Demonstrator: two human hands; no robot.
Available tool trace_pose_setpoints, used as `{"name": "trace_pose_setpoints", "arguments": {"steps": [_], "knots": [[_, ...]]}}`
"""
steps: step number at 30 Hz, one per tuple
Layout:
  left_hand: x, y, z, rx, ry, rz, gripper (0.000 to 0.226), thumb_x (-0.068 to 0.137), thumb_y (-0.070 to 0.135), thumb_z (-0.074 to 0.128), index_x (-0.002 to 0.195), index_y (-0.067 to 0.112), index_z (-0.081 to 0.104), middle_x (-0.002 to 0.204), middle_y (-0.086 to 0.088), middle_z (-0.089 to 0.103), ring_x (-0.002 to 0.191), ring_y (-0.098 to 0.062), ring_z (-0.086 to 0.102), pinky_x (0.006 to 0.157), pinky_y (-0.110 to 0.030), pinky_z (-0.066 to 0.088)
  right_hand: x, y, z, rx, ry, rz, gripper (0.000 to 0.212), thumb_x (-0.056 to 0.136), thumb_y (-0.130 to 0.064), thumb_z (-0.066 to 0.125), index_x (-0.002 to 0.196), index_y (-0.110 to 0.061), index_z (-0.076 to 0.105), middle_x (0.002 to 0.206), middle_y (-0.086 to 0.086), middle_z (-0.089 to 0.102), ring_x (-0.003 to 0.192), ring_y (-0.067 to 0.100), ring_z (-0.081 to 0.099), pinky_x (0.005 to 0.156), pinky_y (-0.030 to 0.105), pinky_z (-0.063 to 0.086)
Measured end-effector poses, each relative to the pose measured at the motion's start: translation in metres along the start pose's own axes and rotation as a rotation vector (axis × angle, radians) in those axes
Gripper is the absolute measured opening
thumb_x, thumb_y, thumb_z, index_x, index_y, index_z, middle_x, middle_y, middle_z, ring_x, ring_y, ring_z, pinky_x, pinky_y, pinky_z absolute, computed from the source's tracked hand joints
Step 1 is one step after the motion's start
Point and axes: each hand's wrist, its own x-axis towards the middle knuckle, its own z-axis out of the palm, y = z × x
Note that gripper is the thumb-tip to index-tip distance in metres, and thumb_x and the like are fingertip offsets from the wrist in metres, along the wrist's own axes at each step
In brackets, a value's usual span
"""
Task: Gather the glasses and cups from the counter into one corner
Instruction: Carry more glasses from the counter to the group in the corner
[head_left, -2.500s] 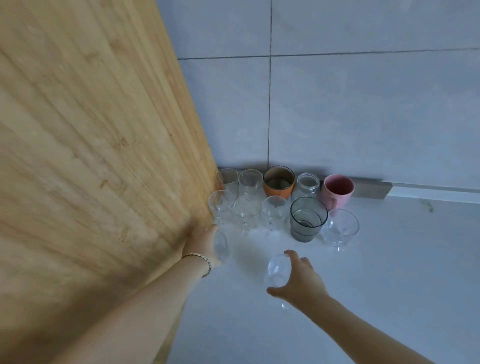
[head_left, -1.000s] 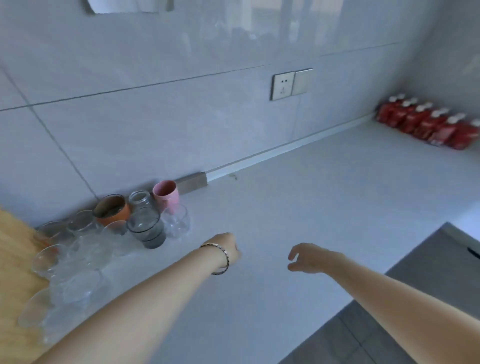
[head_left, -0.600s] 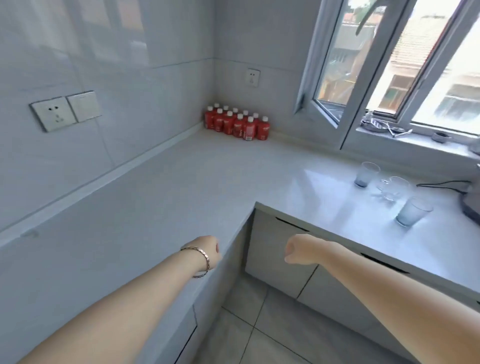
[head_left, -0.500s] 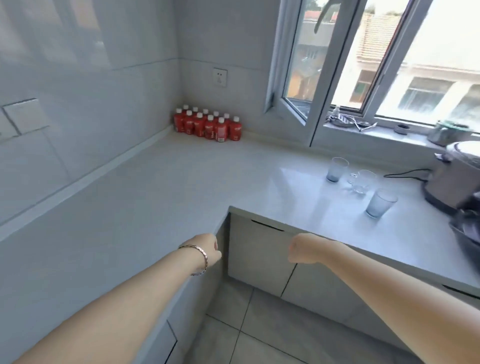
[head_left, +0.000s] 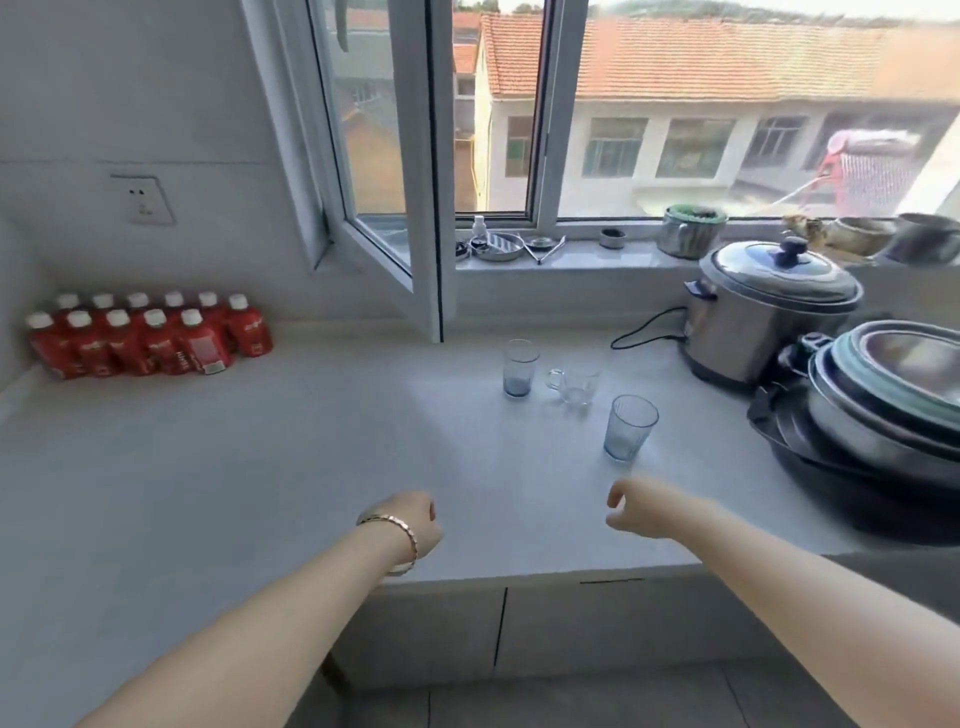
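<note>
Three vessels stand on the white counter (head_left: 260, 467) under the window: a tall bluish glass (head_left: 519, 368), a small clear handled cup (head_left: 575, 385) to its right, and a ribbed bluish tumbler (head_left: 628, 427) nearest me. My left hand (head_left: 415, 522), with a bracelet on the wrist, hovers over the counter's front part with fingers curled and nothing in it. My right hand (head_left: 647, 508) hangs just below the ribbed tumbler, fingers loosely apart and empty, not touching it.
A pack of red bottles (head_left: 145, 338) fills the far left corner. A steel cooker (head_left: 769, 317) with a black cord and stacked pans (head_left: 883, 415) crowd the right side. An inward-open window sash (head_left: 405, 208) overhangs the counter's back. Small items line the sill.
The view has swung from the corner cluster of glasses to the window side of the counter. Both hands let go of their glasses, are empty and have come close to the three remaining vessels.
</note>
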Motion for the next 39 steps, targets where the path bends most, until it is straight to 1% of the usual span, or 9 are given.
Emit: {"name": "trace_pose_setpoints", "arguments": {"steps": [7, 12, 15, 19, 25, 28, 32, 37, 39], "knots": [[0.119, 0.043, -0.029, 0.055, -0.073, 0.149, 0.017, 0.088, 0.020, 0.045, 0.099, 0.020, 0.058, 0.121, -0.009, 0.064, 0.102, -0.025, 0.060, 0.095, -0.031, 0.047, 0.092, 0.032, -0.053, 0.171, 0.319, 0.287, 0.034, 0.091, -0.027, 0.047, 0.122, -0.016, 0.057, 0.127, 0.007, 0.058, 0.112, 0.029, 0.058, 0.080, 0.029, 0.044], [0.179, 0.071, -0.034, 0.039, -0.124, 0.162, 0.031, 0.088, 0.023, 0.045, 0.116, 0.018, 0.058, 0.121, -0.004, 0.063, 0.111, -0.025, 0.059, 0.097, -0.031, 0.047, 0.155, 0.050, -0.059, 0.201, 0.191, 0.288, 0.079, 0.080, -0.047, 0.063, 0.145, -0.023, 0.026, 0.143, 0.007, 0.035, 0.130, 0.030, 0.042, 0.099, 0.040, 0.042], [0.211, 0.084, -0.036, 0.009, -0.125, 0.133, 0.031, 0.089, 0.026, 0.045, 0.116, 0.019, 0.057, 0.121, -0.003, 0.063, 0.111, -0.024, 0.059, 0.096, -0.031, 0.047, 0.186, 0.059, -0.059, 0.217, 0.094, 0.217, 0.094, 0.073, -0.045, 0.070, 0.147, -0.029, 0.015, 0.144, 0.005, 0.030, 0.132, 0.030, 0.039, 0.099, 0.041, 0.042], [0.247, 0.110, -0.042, -0.044, -0.083, 0.050, 0.040, 0.091, 0.025, 0.045, 0.131, 0.021, 0.047, 0.129, -0.002, 0.058, 0.117, -0.024, 0.056, 0.097, -0.031, 0.045, 0.212, 0.077, -0.059, 0.192, 0.048, 0.073, 0.088, 0.074, -0.043, 0.068, 0.146, -0.031, 0.019, 0.138, 0.002, 0.038, 0.123, 0.024, 0.050, 0.092, 0.034, 0.046], [0.301, 0.160, -0.063, -0.256, 0.142, -0.014, 0.088, 0.081, 0.032, 0.066, 0.149, 0.019, 0.012, 0.156, -0.005, 0.016, 0.141, -0.023, 0.030, 0.108, -0.038, 0.036, 0.238, 0.100, -0.080, 0.290, 0.020, -0.039, 0.084, 0.070, -0.043, 0.068, 0.143, -0.034, 0.028, 0.130, -0.002, 0.045, 0.124, 0.017, 0.049, 0.093, 0.029, 0.045], [0.329, 0.175, -0.069, -0.218, 0.132, -0.038, 0.107, 0.074, 0.036, 0.074, 0.151, 0.022, 0.000, 0.161, 0.001, 0.002, 0.148, -0.019, 0.012, 0.116, -0.038, 0.026, 0.250, 0.105, -0.093, 0.327, 0.026, -0.107, 0.087, 0.068, -0.047, 0.069, 0.143, -0.035, 0.027, 0.129, -0.003, 0.044, 0.121, 0.017, 0.053, 0.094, 0.031, 0.047], [0.347, 0.180, -0.060, -0.296, 0.096, -0.139, 0.099, 0.075, 0.034, 0.073, 0.150, 0.023, 0.010, 0.158, 0.000, 0.014, 0.143, -0.020, 0.026, 0.110, -0.036, 0.033, 0.263, 0.109, -0.111, 0.303, 0.008, -0.200, 0.085, 0.069, -0.047, 0.068, 0.142, -0.037, 0.026, 0.129, -0.005, 0.043, 0.115, 0.017, 0.055, 0.092, 0.029, 0.046], [0.322, 0.180, -0.055, -0.409, 0.253, -0.254, 0.081, 0.072, 0.035, 0.074, 0.140, 0.018, 0.033, 0.141, 0.000, 0.039, 0.121, -0.022, 0.052, 0.091, -0.032, 0.045, 0.272, 0.093, -0.124, 0.242, 0.013, -0.300, 0.080, 0.072, -0.046, 0.066, 0.141, -0.038, 0.026, 0.124, -0.008, 0.043, 0.102, 0.017, 0.055, 0.076, 0.025, 0.040], [0.248, 0.126, -0.048, -0.548, 0.373, -0.437, 0.080, 0.069, 0.032, 0.077, 0.137, 0.019, 0.037, 0.136, 0.000, 0.042, 0.118, -0.020, 0.052, 0.088, -0.029, 0.044, 0.255, 0.035, -0.118, 0.090, -0.037, -0.522, 0.079, 0.073, -0.045, 0.066, 0.141, -0.038, 0.027, 0.126, -0.007, 0.044, 0.103, 0.018, 0.055, 0.075, 0.025, 0.039]]}}
